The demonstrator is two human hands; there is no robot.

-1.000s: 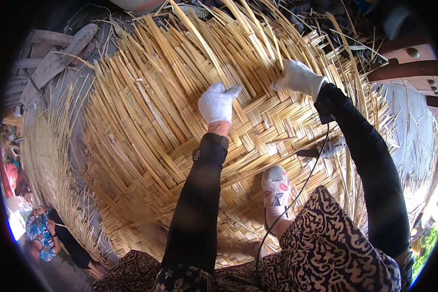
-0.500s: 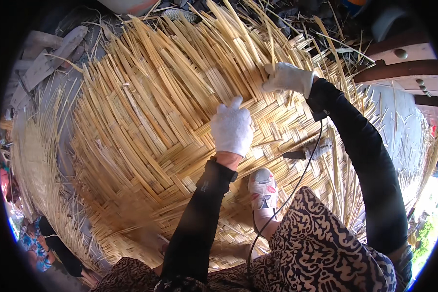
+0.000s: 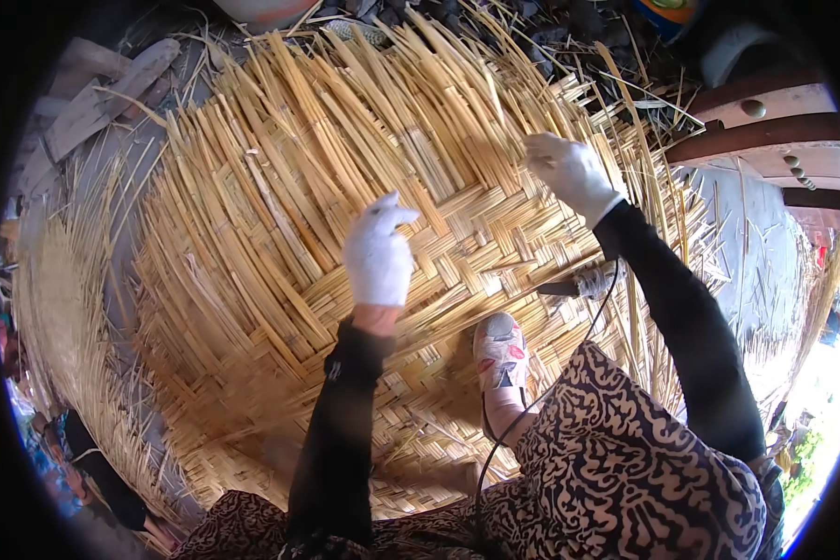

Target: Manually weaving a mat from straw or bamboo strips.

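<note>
A large woven reed mat (image 3: 523, 245) of split straw-coloured strips lies under both hands, its far half a fan of long unwoven reed strips (image 3: 294, 154). My left hand (image 3: 380, 254), in a white glove, hovers over the mat left of the middle, thumb and forefinger apart, holding nothing I can see. To the right, my right hand (image 3: 577, 175), also white-gloved, is at the weave's far right part with loosely bent fingers and no strip visible in it. A dark-tipped tool wrapped in pale cloth (image 3: 583, 285) rests on the mat below the right hand.
My shoe (image 3: 501, 350) stands on the mat, and a thin black cord (image 3: 569, 369) hangs past my patterned skirt. Wooden boards (image 3: 112, 103) lie at the far left, a brown-and-pale wooden piece (image 3: 775, 140) at the right. Another person (image 3: 103, 467) is at the lower left edge.
My left hand has lifted off the strips and moved left, its fingers spreading. The right hand has shifted slightly right and down, away from the upright strip it was at.
</note>
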